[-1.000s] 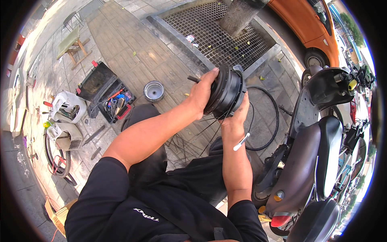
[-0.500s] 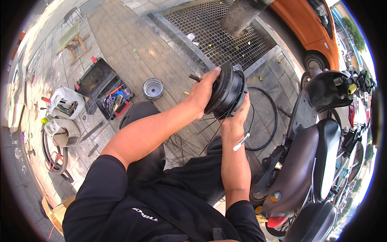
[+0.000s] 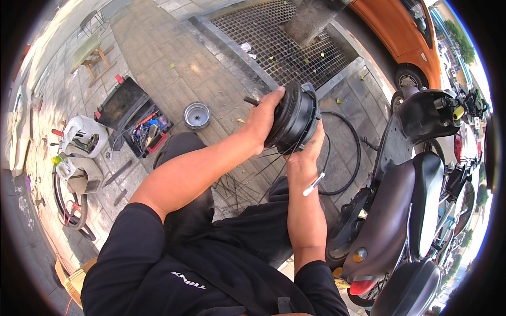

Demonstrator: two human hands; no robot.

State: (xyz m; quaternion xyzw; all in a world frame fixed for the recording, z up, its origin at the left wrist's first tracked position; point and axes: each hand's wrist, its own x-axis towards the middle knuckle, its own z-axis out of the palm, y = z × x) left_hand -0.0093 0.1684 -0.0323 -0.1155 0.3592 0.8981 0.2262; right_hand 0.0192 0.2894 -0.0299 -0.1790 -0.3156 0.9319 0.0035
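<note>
Between my two hands, above the pavement and in front of my knees, I hold a black hub motor (image 3: 293, 120). My left hand (image 3: 262, 122) is closed around its left side, beside the axle (image 3: 252, 101) that sticks out there. From the right and below, my right hand (image 3: 310, 147) grips the other side; some of its fingers are hidden behind the hub. Several thin dark spokes (image 3: 274, 164) show under the hub. Loose spokes (image 3: 230, 190) lie on the paving between my legs. A white-tipped item (image 3: 311, 188) lies against my right wrist.
An open toolbox (image 3: 138, 131) and a round metal bowl (image 3: 197, 115) are to the left, with cut white jugs (image 3: 84, 136) farther left. A black tyre or hose loop (image 3: 354, 158) lies at right, near a parked scooter (image 3: 392, 205). Ahead is a tree grate (image 3: 263, 37).
The whole view has shifted slightly. My hands keep the same grip on the hub motor, which stays in nearly the same pose.
</note>
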